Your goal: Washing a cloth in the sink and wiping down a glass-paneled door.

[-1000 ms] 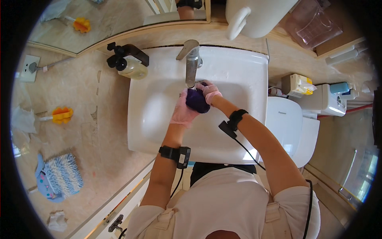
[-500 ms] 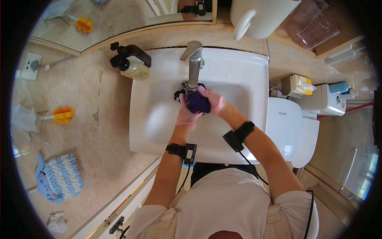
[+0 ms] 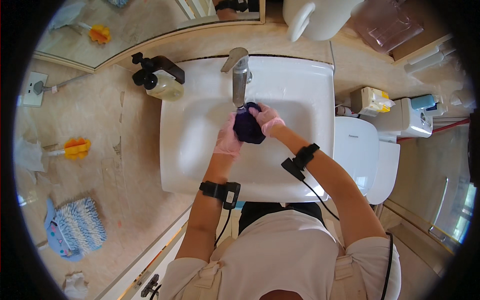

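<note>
A dark purple cloth (image 3: 249, 130) is bunched up below the spout of the metal faucet (image 3: 239, 80), over the basin of the white sink (image 3: 192, 155). My left hand (image 3: 229, 138), in a pink glove, grips the bundle from its left side. On the upper right, my right hand (image 3: 268, 120), gloved in pink too, has its fingers curled onto the same cloth. Water at the spout tip is hard to make out, and the fingertips are partly hidden by the folds.
Pump bottles, one pale yellow (image 3: 167, 88) and one dark (image 3: 169, 67), stand at the sink's back left corner. Right of the sink is a white toilet (image 3: 356, 160) with a tissue box (image 3: 369, 101) behind it. A blue-and-white chenille towel (image 3: 80, 225) hangs at left.
The cloth is gathered into a rounder bundle, and the black-and-white part that stuck out on its left no longer shows. My right fingers have closed further over its top.
</note>
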